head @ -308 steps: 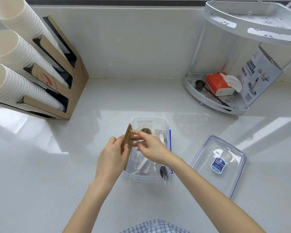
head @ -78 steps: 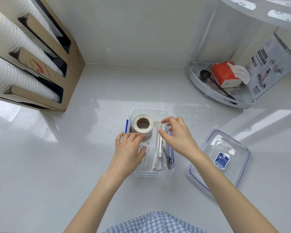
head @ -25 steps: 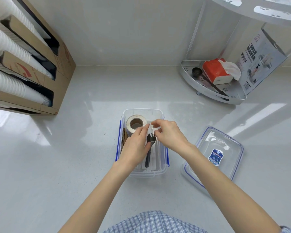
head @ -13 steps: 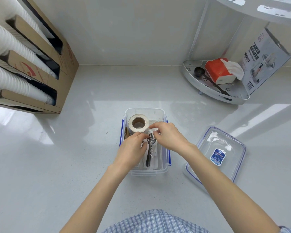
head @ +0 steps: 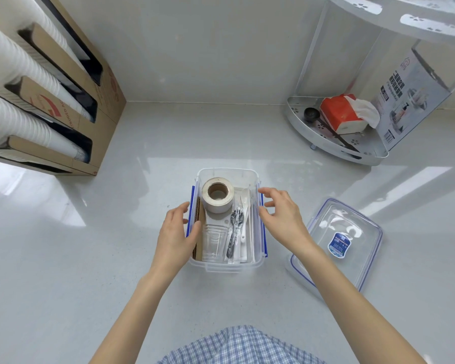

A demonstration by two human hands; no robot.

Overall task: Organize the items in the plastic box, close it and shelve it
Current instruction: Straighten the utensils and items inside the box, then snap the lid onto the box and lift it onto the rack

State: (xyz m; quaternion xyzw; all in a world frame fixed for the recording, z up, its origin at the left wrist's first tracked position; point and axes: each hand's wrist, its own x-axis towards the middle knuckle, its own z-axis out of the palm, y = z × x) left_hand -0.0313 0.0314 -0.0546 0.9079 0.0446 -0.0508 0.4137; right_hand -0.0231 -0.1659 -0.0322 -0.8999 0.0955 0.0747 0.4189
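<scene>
White countertop (head: 63,258) is filling most of the view, meeting a pale wall at the back. Near the middle, a clear plastic box (head: 227,266) is sitting open on the counter, with blue clasps hanging along its two long sides. Inside it, a roll of tape (head: 217,194) is standing at the far left corner. A strip of brown corrugated cardboard (head: 198,232) is leaning along the left wall. A black plastic fork (head: 234,232) in a clear wrapper is lying lengthwise beside white utensils (head: 243,229) toward the right, and a clear cup (head: 212,240) is lying in the near part.

The person's left hand (head: 175,235) is resting against the left side of the box, fingers loosely spread over the blue clasp and gripping nothing. The right hand (head: 281,215) is hovering just beside the right rim, fingers apart and curled, also holding nothing.

The clear lid (head: 336,240), edged in blue and carrying a blue label, is lying on the counter to the right of the box, apart from it.

At the far right, a white corner shelf rack (head: 336,151) is holding an orange tissue pack (head: 339,116), a black scoop (head: 311,114) and a printed carton (head: 410,95). At the far left, a cardboard dispenser (head: 100,106) is holding stacks of white paper cups (head: 24,127).
</scene>
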